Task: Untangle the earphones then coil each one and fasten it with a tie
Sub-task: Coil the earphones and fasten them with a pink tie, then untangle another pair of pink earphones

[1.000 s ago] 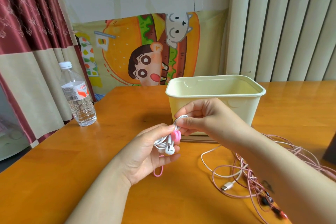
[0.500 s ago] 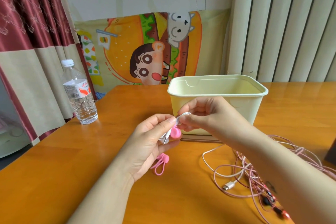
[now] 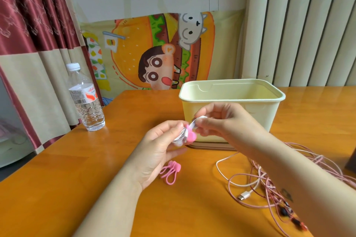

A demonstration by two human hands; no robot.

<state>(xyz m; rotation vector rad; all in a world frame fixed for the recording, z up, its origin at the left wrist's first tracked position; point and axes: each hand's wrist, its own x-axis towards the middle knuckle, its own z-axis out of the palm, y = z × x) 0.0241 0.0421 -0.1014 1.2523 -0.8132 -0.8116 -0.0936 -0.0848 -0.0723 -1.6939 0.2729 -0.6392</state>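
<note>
A small coil of white earphones [image 3: 182,136] is held above the table in front of the box, with a pink tie [image 3: 190,135] round it. My left hand [image 3: 159,149] grips the coil from the left, fingers curled over it. My right hand [image 3: 213,121] pinches the coil's upper end from the right. Spare pink ties [image 3: 171,172] lie on the table just below my left hand. A tangle of pink earphone cables [image 3: 258,181] with a USB-C plug [image 3: 243,196] lies to the right, partly hidden under my right forearm.
A pale yellow plastic box [image 3: 231,98] stands open on the orange wooden table [image 3: 57,188] behind my hands. A clear water bottle [image 3: 85,100] stands at the table's left edge. A dark object [image 3: 351,159] shows at the right border. Curtains hang behind.
The camera has tilted so the table sits lower in view. Both hands stay together on the white coil; my left fingers have closed over the earbuds, and the spare ties show more fully.
</note>
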